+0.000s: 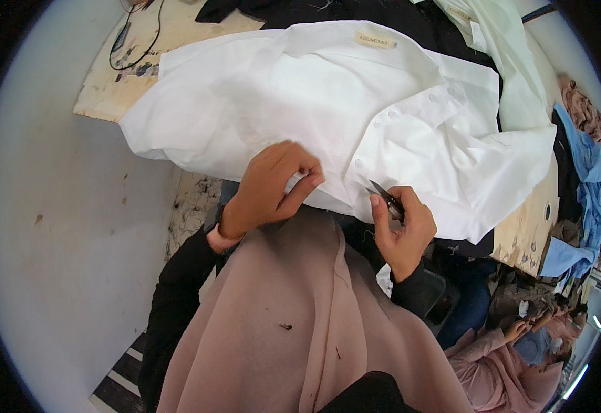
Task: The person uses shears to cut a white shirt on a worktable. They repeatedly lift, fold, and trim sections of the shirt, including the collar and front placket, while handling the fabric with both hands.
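A white button-front shirt [314, 89] lies spread over the table, its collar with a small cream label at the far side. My left hand [273, 182] is at the shirt's near edge, thumb and forefinger pinched together on the cloth. Whether a thread is also between those fingertips is too small to tell. My right hand [405, 227] is closed around black thread snips [390, 199], their pointed blades parted a little and aimed toward the shirt's buttoned front. A row of pale buttons runs up that front, just beyond the snips.
Dark cloth [245, 10] lies beneath and behind the shirt. Another white garment [521, 69] is at the far right. A black cable [145, 58] loops on the wooden table [100, 89]. Blue cloth [583, 158] hangs to the right. A person [507, 365] sits at lower right, near a white wall light.
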The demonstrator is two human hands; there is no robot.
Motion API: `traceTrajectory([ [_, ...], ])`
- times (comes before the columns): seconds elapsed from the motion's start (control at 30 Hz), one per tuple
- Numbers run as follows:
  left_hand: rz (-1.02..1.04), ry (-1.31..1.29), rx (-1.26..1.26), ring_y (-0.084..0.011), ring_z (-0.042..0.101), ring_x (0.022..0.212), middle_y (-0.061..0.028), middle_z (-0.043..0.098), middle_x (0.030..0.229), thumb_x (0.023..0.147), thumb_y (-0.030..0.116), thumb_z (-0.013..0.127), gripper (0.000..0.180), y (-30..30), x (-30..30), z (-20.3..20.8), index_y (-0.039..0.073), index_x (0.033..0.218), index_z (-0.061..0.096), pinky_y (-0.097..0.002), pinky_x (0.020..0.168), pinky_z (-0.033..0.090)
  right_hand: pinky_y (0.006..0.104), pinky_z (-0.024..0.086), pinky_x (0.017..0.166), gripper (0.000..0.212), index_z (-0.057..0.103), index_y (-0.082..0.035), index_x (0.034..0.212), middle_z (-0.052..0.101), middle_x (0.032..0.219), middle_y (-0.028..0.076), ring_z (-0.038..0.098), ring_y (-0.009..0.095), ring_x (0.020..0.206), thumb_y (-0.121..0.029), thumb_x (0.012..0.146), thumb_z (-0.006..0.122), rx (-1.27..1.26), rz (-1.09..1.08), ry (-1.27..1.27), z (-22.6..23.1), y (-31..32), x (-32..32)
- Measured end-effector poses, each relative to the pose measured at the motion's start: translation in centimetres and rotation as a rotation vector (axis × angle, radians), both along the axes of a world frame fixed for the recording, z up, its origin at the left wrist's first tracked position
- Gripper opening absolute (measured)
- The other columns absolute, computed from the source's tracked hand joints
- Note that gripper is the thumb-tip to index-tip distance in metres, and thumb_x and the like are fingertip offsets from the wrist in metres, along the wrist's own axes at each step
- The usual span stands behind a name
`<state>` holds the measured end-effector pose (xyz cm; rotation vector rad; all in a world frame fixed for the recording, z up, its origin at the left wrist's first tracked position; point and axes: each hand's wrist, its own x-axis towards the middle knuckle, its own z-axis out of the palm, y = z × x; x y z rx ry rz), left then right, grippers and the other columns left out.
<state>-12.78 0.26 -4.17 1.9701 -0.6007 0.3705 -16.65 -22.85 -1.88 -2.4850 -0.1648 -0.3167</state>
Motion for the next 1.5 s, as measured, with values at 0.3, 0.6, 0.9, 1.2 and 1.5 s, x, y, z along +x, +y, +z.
traceTrajectory([
  [0.3,0.052,0.119,0.168,-0.0230,0.062,0.071,-0.0071,0.066,0.088,0.088,0.012,0.070,0.010,0.0,-4.4,0.1,0.007,0.094,0.063,-0.0356,0.063,0.048,0.0291,0.035,0.061,0.046,0.071,-0.015,0.106,0.070,0.079,-0.006,0.061,0.015,0.062,-0.003,0.061,0.068,-0.109,0.340,-0.041,-1.1,0.2,0.4],
  [0.6,-0.025,0.107,0.327,-0.0232,0.066,0.105,-0.0051,0.065,0.122,0.088,0.023,0.073,0.026,-1.0,-2.5,-0.2,0.014,0.113,0.067,-0.0375,0.088,0.051,0.0302,0.037,0.060,0.032,0.068,-0.014,0.094,0.063,0.068,0.000,0.058,0.018,0.058,-0.002,0.063,0.069,0.225,0.185,0.039,-2.6,-0.9,-1.2],
  [0.9,0.074,-0.172,0.515,-0.0199,0.066,0.110,0.0019,0.066,0.108,0.085,0.021,0.072,0.014,-3.3,-3.2,-1.3,0.017,0.098,0.072,-0.0396,0.098,0.040,0.0328,0.042,0.063,0.024,0.070,-0.013,0.092,0.063,0.067,0.001,0.058,0.020,0.058,-0.008,0.069,0.074,0.135,0.121,-0.023,-1.8,-1.2,-2.1],
  [1.2,0.030,0.091,0.315,-0.0248,0.068,0.111,-0.0008,0.073,0.094,0.090,0.008,0.065,0.011,-2.9,-3.0,-0.3,0.010,0.101,0.064,-0.0463,0.106,0.038,0.0351,0.039,0.056,0.026,0.065,-0.010,0.084,0.065,0.073,0.003,0.059,0.024,0.056,-0.032,0.082,0.079,-0.072,0.070,0.036,-0.5,-1.0,-1.9],
  [1.5,0.060,0.082,0.309,-0.0183,0.071,0.080,0.0014,0.073,0.092,0.094,0.007,0.061,0.012,-3.1,-3.0,-0.2,0.002,0.105,0.060,-0.0442,0.106,0.040,0.0337,0.032,0.052,0.031,0.059,-0.013,0.076,0.057,0.067,0.002,0.051,0.023,0.050,-0.038,0.087,0.074,-0.276,0.138,-0.147,-1.1,0.5,-1.2],
])
